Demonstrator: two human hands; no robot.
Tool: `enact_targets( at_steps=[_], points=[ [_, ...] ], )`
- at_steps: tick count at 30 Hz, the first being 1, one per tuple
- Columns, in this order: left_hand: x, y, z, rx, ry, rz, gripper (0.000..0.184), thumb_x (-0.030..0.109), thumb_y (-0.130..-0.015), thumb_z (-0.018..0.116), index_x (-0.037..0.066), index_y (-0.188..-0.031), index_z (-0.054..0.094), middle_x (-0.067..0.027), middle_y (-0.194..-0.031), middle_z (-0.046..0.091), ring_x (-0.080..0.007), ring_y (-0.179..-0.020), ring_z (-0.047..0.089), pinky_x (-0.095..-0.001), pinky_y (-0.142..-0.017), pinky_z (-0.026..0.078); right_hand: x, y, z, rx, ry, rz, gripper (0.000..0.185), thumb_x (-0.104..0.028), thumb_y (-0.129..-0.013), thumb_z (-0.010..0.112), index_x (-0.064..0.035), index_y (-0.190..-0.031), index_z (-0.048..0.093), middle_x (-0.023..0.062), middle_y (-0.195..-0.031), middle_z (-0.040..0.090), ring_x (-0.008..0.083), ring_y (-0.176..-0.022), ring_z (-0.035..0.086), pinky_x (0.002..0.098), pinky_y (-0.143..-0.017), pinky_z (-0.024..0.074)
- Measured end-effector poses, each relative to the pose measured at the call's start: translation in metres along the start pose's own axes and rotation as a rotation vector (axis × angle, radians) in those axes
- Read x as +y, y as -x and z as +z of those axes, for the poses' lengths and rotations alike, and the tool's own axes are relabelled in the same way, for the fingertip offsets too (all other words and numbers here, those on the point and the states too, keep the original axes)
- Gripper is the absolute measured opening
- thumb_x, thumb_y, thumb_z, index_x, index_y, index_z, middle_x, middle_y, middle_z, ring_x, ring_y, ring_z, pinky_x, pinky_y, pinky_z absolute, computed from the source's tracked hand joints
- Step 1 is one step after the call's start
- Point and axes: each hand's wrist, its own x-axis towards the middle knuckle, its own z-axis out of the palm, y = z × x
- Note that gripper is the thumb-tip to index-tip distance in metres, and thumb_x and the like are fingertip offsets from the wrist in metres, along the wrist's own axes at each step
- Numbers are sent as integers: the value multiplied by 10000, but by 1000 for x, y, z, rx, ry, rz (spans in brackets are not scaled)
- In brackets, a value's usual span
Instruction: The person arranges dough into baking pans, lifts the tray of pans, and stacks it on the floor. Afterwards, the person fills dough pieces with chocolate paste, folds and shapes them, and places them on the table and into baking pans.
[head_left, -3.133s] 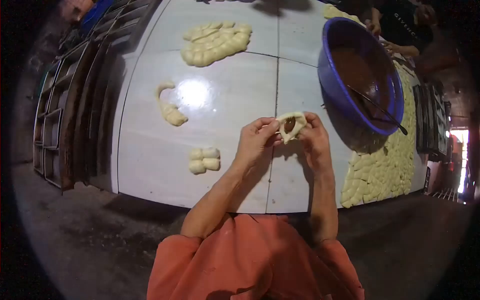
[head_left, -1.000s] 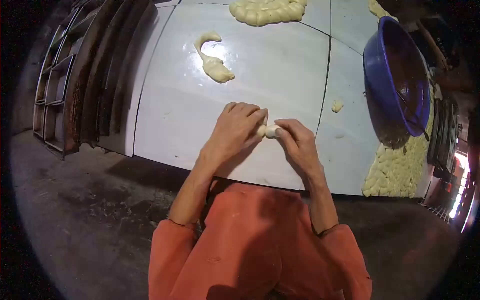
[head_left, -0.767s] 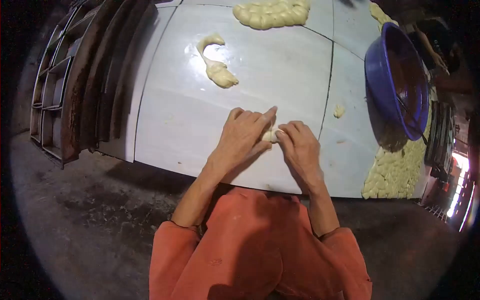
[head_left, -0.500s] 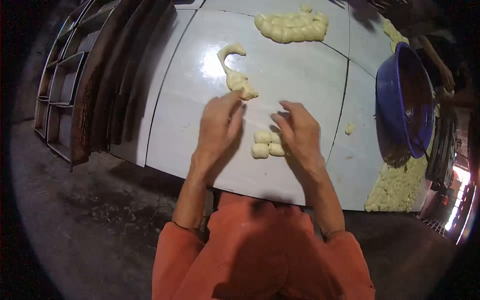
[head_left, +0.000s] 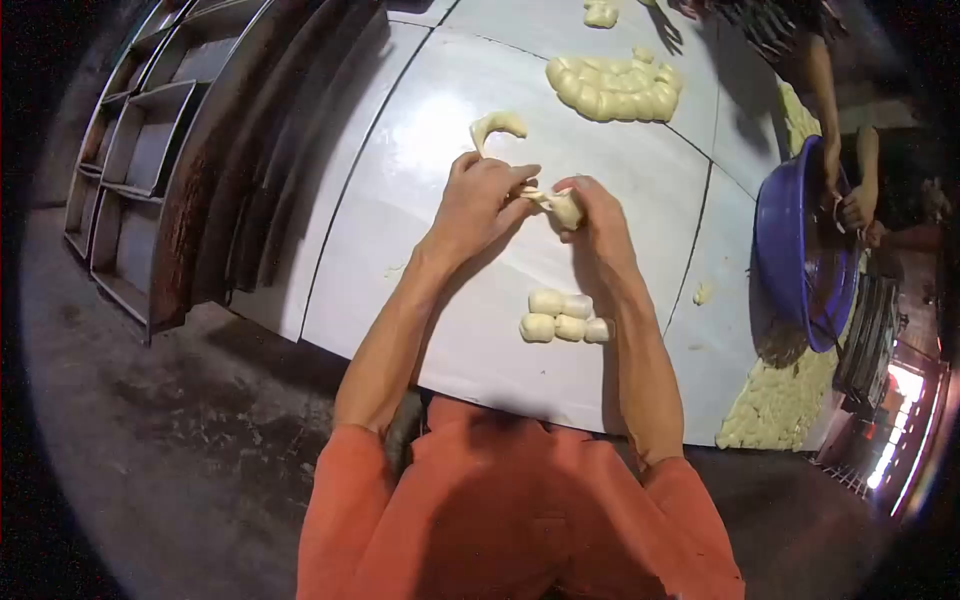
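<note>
The left hand [head_left: 482,203] pinches the thin, stretched part of the dough [head_left: 567,209], and the right hand [head_left: 603,224] grasps its thick lump. The dough is at the middle of the table [head_left: 460,330], between both hands, its curled tail [head_left: 502,122] lying beyond the left hand. On the near side, beside the right forearm, five rolls [head_left: 570,329] sit touching in two rows. A batch [head_left: 612,92] of rolls lies farther off. To the right, a scrap [head_left: 702,293] lies near the basin [head_left: 778,225], with cut pieces [head_left: 770,408] spread nearer; co-workers' hands [head_left: 857,207] are over the basin. Trays [head_left: 146,190] stand left.
</note>
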Motion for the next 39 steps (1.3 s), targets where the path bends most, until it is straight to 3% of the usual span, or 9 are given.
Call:
enact_targets(
  at_steps=[5, 9, 12, 16, 20, 25, 28, 33, 39],
  points=[
    [-6, 2, 8, -29, -92, 72, 178, 130, -835, 727, 93, -1008, 743, -51, -987, 706, -202, -1010, 635, -456, -1064, 348, -14, 5, 7, -17, 611, 3, 249, -247, -896, 663, -3, -901, 617, 13, -762, 549, 83, -682, 509, 271, -592, 416],
    [-8, 10, 13, -29, -170, 71, 205, 106, -848, 703, 93, -1050, 731, -45, -1086, 690, -210, -1070, 623, -494, -1085, 340, -33, 18, -23, -175, 41, 109, 186, -203, -873, 690, -35, -915, 621, 16, -751, 567, 99, -636, 516, 274, -573, 421],
    [-1, 17, 16, -83, -241, 16, 580, 307, -821, 749, 144, -1357, 598, -165, -1404, 522, -328, -1347, 461, -667, -1153, 160, -46, 44, -29, 1, -122, 75, 280, -196, -878, 700, -38, -1096, 621, 44, -865, 625, 143, -705, 615, 293, -644, 521],
    [45, 16, 24, -16, -78, -19, 811, 471, -711, 836, 134, -1398, 570, -210, -1491, 447, -411, -1430, 347, -658, -1169, 106, -33, 62, -58, 78, -155, 27, 419, -165, -897, 713, -30, -1270, 576, 77, -995, 674, 158, -798, 687, 282, -692, 591],
    [86, 9, 57, -98, 240, 4, 369, 297, -856, 771, 72, -1144, 722, -170, -1332, 606, -322, -1285, 534, -480, -1103, 365, -16, 79, -75, 33, -172, -15, 240, -111, -921, 688, -38, -1133, 602, 56, -985, 681, 112, -750, 675, 256, -669, 594],
    [124, 1, 92, -94, 483, -95, 307, 219, -909, 704, 38, -1156, 697, -179, -1248, 647, -330, -1152, 614, -377, -998, 472, -22, 106, -103, 389, 499, -268, 132, -156, -898, 732, -61, -964, 667, 60, -1277, 566, 134, -928, 623, 255, -702, 517],
    [157, -10, 118, 115, 541, -16, 488, 222, -940, 690, -5, -1356, 569, -201, -1319, 619, -289, -1214, 605, -375, -977, 503, -17, 116, -132, 495, 679, -455, 153, -138, -885, 744, -62, -990, 662, 42, -1155, 617, 119, -875, 605, 242, -742, 488],
    [213, -11, 206, 169, 1117, 55, 615, 245, -932, 722, -48, -1419, 487, -208, -1324, 621, -287, -1202, 626, -340, -939, 533, -53, 153, -144, 256, -468, -335, 187, -150, -906, 745, -50, -1026, 642, 4, -929, 644, 97, -852, 617, 239, -777, 507],
    [255, -3, 261, 98, 1154, 134, 891, 291, -871, 802, -49, -1527, 305, -236, -1311, 617, -238, -1145, 648, -323, -921, 535, -79, 176, -209, 228, -557, -328, 184, -199, -959, 684, -68, -1073, 623, 13, -953, 630, 95, -854, 610, 254, -766, 517]
  ],
)
